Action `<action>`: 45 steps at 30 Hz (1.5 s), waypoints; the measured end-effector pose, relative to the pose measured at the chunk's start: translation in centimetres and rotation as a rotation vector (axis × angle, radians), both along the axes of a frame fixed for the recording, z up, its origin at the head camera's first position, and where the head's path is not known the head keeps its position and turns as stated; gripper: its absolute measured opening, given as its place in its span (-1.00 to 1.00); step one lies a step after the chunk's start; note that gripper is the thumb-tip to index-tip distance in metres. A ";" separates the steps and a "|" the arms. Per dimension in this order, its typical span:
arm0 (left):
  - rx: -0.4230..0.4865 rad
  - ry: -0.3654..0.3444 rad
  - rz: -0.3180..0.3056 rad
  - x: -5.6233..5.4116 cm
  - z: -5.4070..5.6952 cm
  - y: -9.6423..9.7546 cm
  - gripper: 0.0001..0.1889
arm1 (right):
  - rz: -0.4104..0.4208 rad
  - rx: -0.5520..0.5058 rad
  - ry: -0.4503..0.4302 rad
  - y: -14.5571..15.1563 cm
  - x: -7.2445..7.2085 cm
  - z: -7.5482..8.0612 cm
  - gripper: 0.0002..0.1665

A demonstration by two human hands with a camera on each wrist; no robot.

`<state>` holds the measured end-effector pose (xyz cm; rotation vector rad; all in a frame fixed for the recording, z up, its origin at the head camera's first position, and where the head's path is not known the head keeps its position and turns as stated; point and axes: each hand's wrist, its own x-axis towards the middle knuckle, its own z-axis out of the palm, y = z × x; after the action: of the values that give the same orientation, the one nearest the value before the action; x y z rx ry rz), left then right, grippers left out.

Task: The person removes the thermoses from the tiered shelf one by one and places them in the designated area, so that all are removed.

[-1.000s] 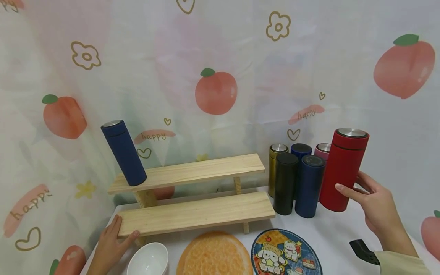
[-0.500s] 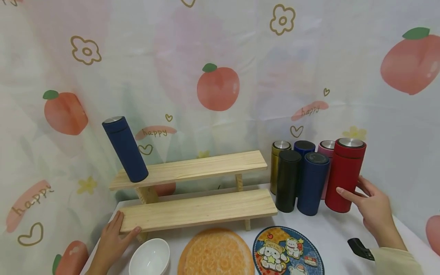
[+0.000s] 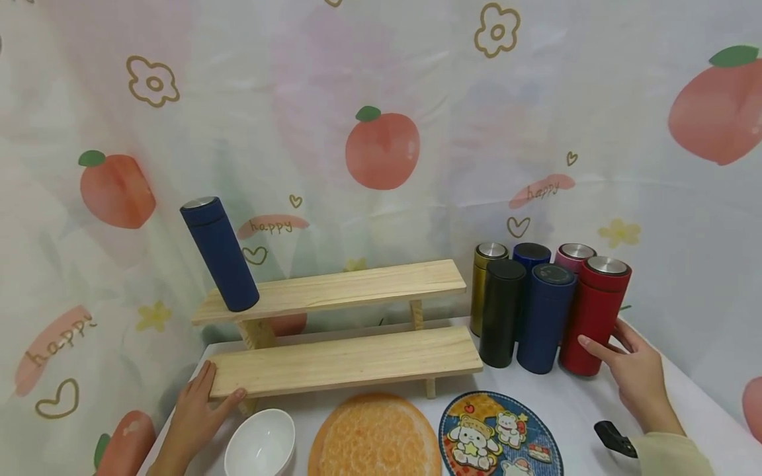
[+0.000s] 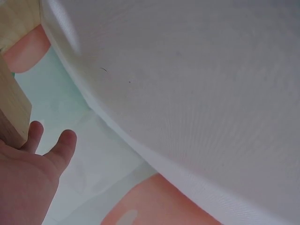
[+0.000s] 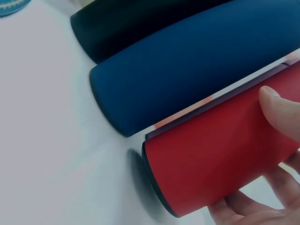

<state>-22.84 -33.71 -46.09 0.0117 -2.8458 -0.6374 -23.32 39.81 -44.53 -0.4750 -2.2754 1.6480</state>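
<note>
My right hand (image 3: 637, 373) grips the lower part of a red thermos (image 3: 597, 317), thumb in front and fingers round the far side. In the right wrist view its dark base hangs close over the white cloth, beside a dark blue thermos (image 5: 187, 65). My left hand (image 3: 193, 416) holds the left front corner of the lower board of a two-tier wooden shelf (image 3: 351, 360), thumb on the front edge, fingers along the end. In the left wrist view, two fingertips show past the wood (image 4: 13, 112). Another blue thermos (image 3: 220, 254) stands on the upper board's left end.
Black (image 3: 503, 314), gold (image 3: 479, 291), bright blue (image 3: 532, 252) and pink (image 3: 576, 254) thermoses cluster right of the shelf. In front lie a white bowl (image 3: 260, 443), an orange round mat (image 3: 375, 439) and a cartoon mat (image 3: 500, 433). A peach-print curtain (image 3: 268, 139) hangs behind.
My right hand has lowered the red thermos towards the table, next to the other thermoses, and it now stands more upright. The left hand stays at the shelf corner. The head view shifted slightly.
</note>
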 end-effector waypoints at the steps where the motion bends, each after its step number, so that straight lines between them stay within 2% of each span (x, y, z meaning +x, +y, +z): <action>1: 0.000 0.010 -0.004 0.0 0.0 0.0 0.11 | 0.001 -0.002 -0.003 0.0 0.0 -0.1 0.12; 8: 0.002 0.035 -0.010 0.1 0.0 0.1 0.10 | 0.026 0.035 -0.022 0.0 -0.1 -0.9 0.13; 14: 0.003 0.031 -0.008 0.1 0.0 0.0 0.10 | 0.037 0.005 -0.014 0.0 -0.4 -1.3 0.15; 20: 0.006 0.022 -0.006 0.1 0.1 0.1 0.11 | 0.056 -0.011 0.013 -0.3 -0.2 -0.9 0.16; 23: 0.006 0.030 -0.005 0.1 0.1 0.1 0.11 | 0.084 0.025 0.066 -0.7 0.1 0.1 0.16; 26: 0.007 0.050 -0.010 0.2 0.0 0.1 0.10 | 0.102 0.077 0.169 -1.2 0.8 1.4 0.15; 29: 0.010 0.054 -0.011 0.3 0.0 0.1 0.10 | 0.081 0.141 0.267 -2.1 1.8 3.1 0.12; 35: 0.017 0.022 -0.003 0.2 0.0 0.1 0.12 | 0.016 0.240 0.386 -4.1 3.7 6.6 0.05; 40: 0.029 -0.009 0.001 0.2 0.2 0.0 0.14 | -0.015 0.164 0.542 -6.6 5.0 9.0 -0.09; 45: 0.040 -0.060 0.017 0.3 0.3 0.2 0.18 | 0.011 0.107 0.656 -9.6 5.5 9.9 -0.18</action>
<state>-22.59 -33.54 -45.78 0.0623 -2.8866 -0.7021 -17.84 30.17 -34.62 0.1018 -1.8512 1.4011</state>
